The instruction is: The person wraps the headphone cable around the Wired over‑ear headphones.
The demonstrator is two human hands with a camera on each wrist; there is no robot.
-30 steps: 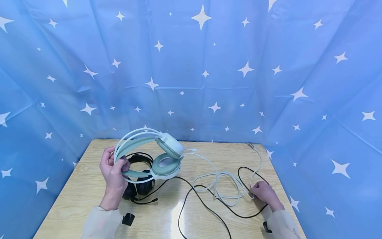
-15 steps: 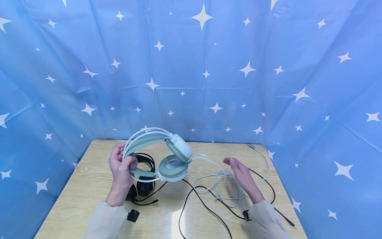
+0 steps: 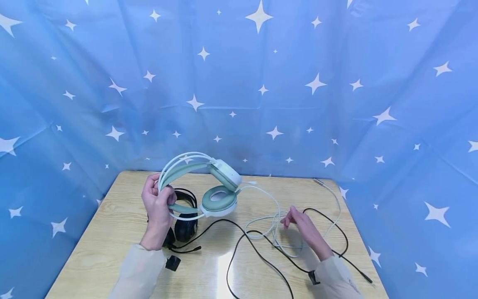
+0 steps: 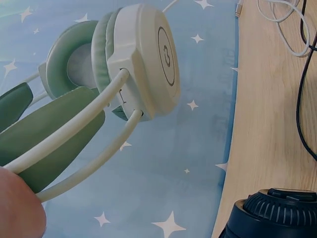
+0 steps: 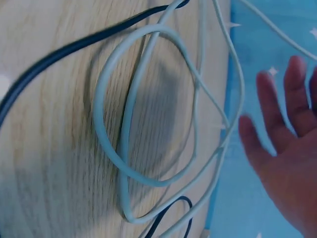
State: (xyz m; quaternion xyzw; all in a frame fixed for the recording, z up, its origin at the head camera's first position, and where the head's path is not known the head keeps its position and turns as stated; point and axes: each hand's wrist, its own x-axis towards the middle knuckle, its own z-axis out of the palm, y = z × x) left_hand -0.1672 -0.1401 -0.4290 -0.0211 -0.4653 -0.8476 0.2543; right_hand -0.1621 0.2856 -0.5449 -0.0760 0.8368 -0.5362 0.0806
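Observation:
In the head view my left hand (image 3: 156,209) grips the headband of a white headset with pale green padding (image 3: 219,200), holding it above the table. Its two ear cups point right, and the left wrist view shows one cup's white outer shell (image 4: 161,54) close up. The headset's white cable (image 5: 101,94) runs right and lies in loose loops on the table. Over these loops hovers my right hand (image 3: 307,231), fingers spread in the right wrist view and nothing held. A black headset (image 3: 185,229) lies behind and below the white one, partly hidden by it and my left hand.
The black headset's cable (image 3: 257,249) winds across the wooden table (image 3: 108,232) and crosses the white loops. Its black end (image 3: 366,277) lies near the right edge. The white cable's plug (image 3: 319,182) rests at the back right corner. A blue star-patterned curtain (image 3: 231,91) surrounds the table.
My right hand has let go of the cable at the right and moved left over the white loops. My left hand has shifted slightly right with the white headset.

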